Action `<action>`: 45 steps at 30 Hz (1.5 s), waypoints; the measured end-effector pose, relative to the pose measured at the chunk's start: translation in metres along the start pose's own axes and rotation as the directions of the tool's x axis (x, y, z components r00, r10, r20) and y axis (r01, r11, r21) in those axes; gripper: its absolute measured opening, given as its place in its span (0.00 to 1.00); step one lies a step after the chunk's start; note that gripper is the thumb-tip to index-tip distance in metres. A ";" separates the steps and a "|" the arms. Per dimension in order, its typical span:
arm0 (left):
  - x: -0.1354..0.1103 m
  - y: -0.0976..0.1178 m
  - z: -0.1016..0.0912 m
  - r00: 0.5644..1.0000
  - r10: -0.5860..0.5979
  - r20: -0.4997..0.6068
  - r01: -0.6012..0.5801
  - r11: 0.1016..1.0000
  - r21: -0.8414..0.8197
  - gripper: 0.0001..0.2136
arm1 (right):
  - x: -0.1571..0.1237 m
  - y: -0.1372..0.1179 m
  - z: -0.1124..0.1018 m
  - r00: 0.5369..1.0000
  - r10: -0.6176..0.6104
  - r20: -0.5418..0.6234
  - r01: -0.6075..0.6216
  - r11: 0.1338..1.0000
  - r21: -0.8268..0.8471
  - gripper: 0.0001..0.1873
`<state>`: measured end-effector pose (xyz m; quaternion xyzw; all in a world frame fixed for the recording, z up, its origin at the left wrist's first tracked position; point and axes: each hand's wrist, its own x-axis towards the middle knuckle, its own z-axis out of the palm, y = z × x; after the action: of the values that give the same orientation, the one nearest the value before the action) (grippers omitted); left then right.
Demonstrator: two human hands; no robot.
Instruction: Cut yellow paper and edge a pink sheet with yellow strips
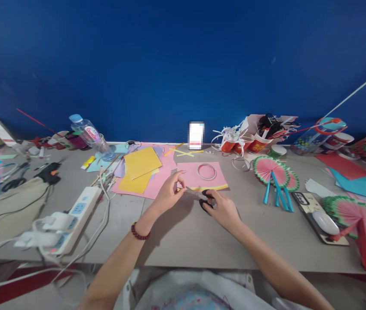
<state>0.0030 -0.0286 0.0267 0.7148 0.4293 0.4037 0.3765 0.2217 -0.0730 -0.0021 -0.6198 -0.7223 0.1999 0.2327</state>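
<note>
My right hand [225,209] grips a pair of scissors [204,202] by the black handles, and their blades point left toward my left hand. My left hand [170,191], with a dark red bead bracelet at the wrist, is closed in a pinch at the blade tips. Whatever lies between its fingertips is too small to make out. Just beyond both hands lies a sheet of pink paper [189,172] with a yellow strip [216,188] along its near edge. A roll of tape [215,172] rests flat on that sheet.
Yellow paper sheets [142,163] overlap on the left, near a power strip [82,215] with trailing cables and a tilted plastic bottle [92,135]. Watermelon-patterned paper fans [268,168], red cups [258,144] and a phone [321,219] under a white mouse [325,222] are on the right.
</note>
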 end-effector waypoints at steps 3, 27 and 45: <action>0.000 -0.002 0.001 1.000 0.014 0.010 -0.014 1.000 0.004 0.22 | 0.000 0.000 0.000 1.000 0.005 0.005 -0.005 1.000 0.004 0.13; 0.000 -0.007 -0.001 0.989 0.145 0.027 -0.148 0.961 0.234 0.22 | 0.001 -0.002 -0.002 1.000 0.012 0.019 -0.012 0.999 -0.031 0.14; 0.008 -0.006 -0.009 0.945 -0.326 0.003 0.220 0.634 -0.741 0.23 | 0.079 -0.009 -0.018 0.979 -0.148 0.142 0.166 0.978 -0.126 0.06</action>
<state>-0.0039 -0.0172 0.0270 0.4022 0.3585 0.5256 0.6584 0.2149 0.0034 0.0248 -0.5606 -0.7949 0.1715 0.1563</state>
